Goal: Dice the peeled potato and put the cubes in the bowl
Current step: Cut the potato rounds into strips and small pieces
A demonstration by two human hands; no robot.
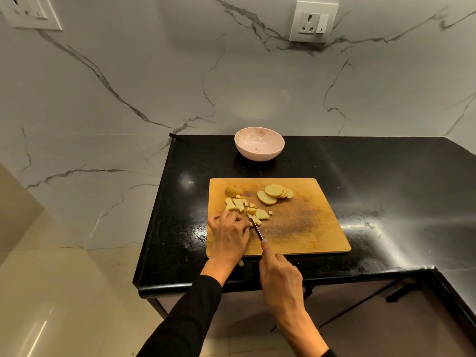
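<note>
A wooden cutting board point(309, 228) lies on the black counter. On it are round potato slices point(274, 194), a potato end piece point(234, 189) and several cut sticks and cubes point(238, 204). My left hand point(229, 233) rests on the board's left part, fingers curled over potato pieces beside the blade. My right hand point(279, 274) grips a knife point(256, 230) with the forefinger along its back; the blade is down among the pieces. A pale pink bowl point(258, 148) stands behind the board; I see no potato in it.
The black counter point(373, 181) ends at a left edge near the board and turns a corner at the front right. A small potato piece point(241, 264) lies on the counter in front of the board. A marble wall with two sockets point(313, 21) rises behind.
</note>
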